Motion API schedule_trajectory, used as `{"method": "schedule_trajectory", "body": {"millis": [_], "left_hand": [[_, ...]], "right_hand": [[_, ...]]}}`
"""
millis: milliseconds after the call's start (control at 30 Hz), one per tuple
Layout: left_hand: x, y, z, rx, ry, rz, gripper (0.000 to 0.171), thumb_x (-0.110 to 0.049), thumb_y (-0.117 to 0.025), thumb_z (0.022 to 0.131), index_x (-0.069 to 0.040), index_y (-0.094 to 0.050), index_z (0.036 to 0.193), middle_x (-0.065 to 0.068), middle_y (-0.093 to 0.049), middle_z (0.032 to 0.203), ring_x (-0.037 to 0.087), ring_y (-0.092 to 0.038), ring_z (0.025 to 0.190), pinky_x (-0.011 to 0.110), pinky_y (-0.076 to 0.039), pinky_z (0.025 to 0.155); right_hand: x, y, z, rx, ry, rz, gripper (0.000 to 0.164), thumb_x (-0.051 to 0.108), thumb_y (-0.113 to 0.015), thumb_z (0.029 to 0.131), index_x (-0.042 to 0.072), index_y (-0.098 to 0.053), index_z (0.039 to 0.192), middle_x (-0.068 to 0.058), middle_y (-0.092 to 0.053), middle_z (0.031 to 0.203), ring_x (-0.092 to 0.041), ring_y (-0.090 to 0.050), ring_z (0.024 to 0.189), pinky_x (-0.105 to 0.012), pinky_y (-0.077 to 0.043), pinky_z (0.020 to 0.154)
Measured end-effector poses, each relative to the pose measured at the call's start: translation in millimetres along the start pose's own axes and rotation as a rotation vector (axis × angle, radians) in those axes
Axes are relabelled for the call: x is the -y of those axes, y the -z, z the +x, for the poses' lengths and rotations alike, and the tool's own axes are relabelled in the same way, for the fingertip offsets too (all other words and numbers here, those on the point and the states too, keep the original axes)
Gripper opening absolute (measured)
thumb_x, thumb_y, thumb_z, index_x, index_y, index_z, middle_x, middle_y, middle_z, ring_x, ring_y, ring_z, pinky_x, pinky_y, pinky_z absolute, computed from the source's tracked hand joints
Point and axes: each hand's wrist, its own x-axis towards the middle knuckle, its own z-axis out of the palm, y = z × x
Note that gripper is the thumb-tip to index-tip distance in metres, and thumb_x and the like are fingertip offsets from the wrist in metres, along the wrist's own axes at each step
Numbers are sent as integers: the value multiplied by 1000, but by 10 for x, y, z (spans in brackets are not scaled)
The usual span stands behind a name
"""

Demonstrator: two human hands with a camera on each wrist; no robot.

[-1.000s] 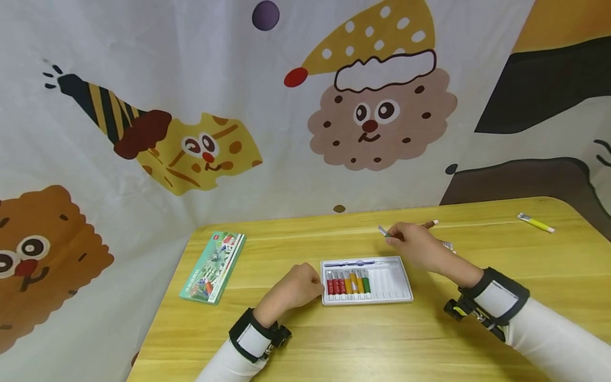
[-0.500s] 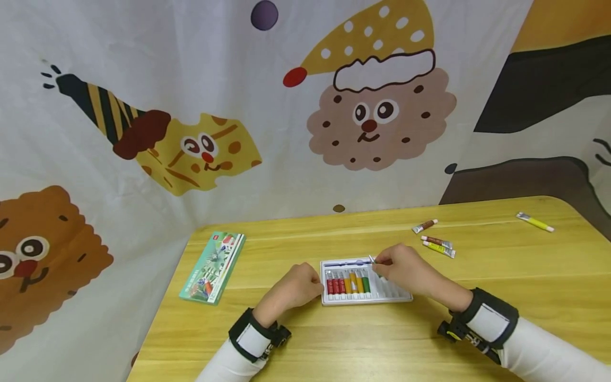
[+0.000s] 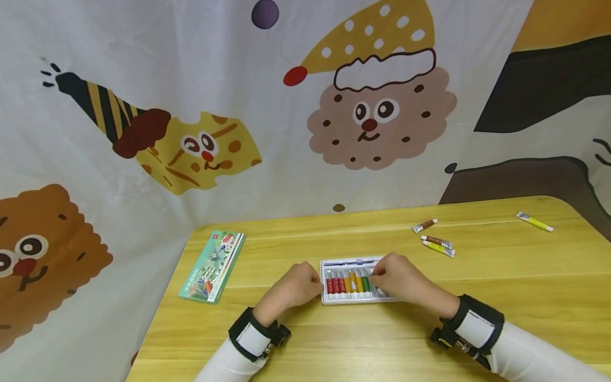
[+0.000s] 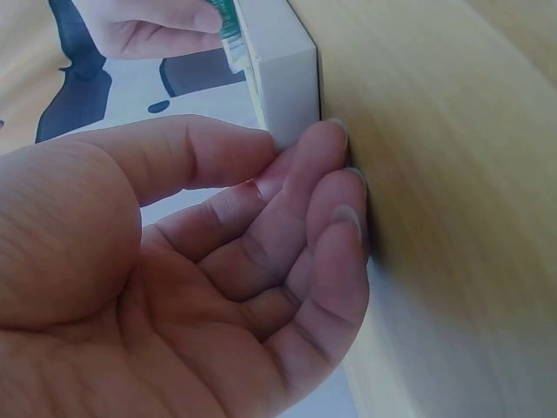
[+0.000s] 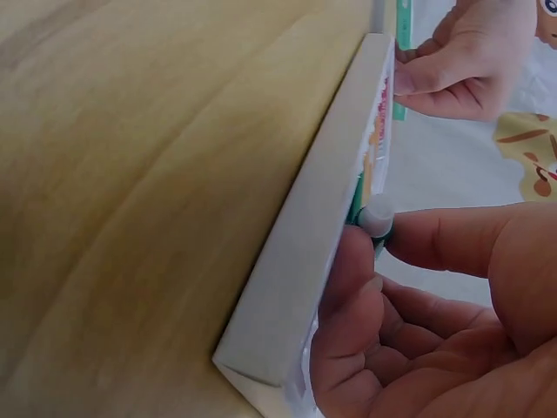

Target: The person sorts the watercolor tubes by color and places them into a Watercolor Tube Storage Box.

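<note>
"Where are our hands?"
"Left hand (image 3: 297,285) touches a white tray (image 3: 350,302) of paint tubes (image 3: 348,285); right hand (image 3: 400,277) covers its right end."
"And around us?"
"A green box (image 3: 212,268) at left, four loose tubes (image 3: 438,249) at right."

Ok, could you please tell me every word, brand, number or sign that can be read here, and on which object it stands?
No text can be read with certainty.
Green box: lettering and red logo, too small.
Red tubes in the tray: label print too small.
Loose tubes: markings too small.
Green tube in the right hand: markings blurred.
</note>
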Motion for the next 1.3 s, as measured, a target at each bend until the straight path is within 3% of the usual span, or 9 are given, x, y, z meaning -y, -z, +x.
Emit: {"method": "schedule_trajectory", "body": {"millis": [200, 500, 1300], "left_hand": [[-7, 4, -8, 1, 1, -6, 32, -7, -67, 93, -6, -65, 61, -7, -39, 52, 10, -38, 47, 25, -29, 46], [-3, 3, -5, 0, 2, -2, 32, -7, -66, 93, -6, -65, 61, -7, -39, 52, 10, -38, 47, 25, -29, 46], [3, -7, -1, 0, -2, -1, 32, -7, -66, 92, -6, -63, 60, -7, -38, 52, 10, -38, 48, 25, -29, 46]], "right_hand": [[-37, -47, 27, -13, -19, -28, 22, 9, -76, 93, 9, -73, 71, 5, -51, 55, -10, -43, 51, -24, -31, 50], [-23, -63, 26, -21, -44, -22, 18, 12, -80, 92, 9, -68, 79, -1, -60, 59, -14, -55, 51, -27, -40, 49], [-126, -36, -9, 0, 68, -63, 23, 6, -78, 92, 13, -66, 74, 6, -56, 61, -10, -47, 55, -23, -35, 50]]}}
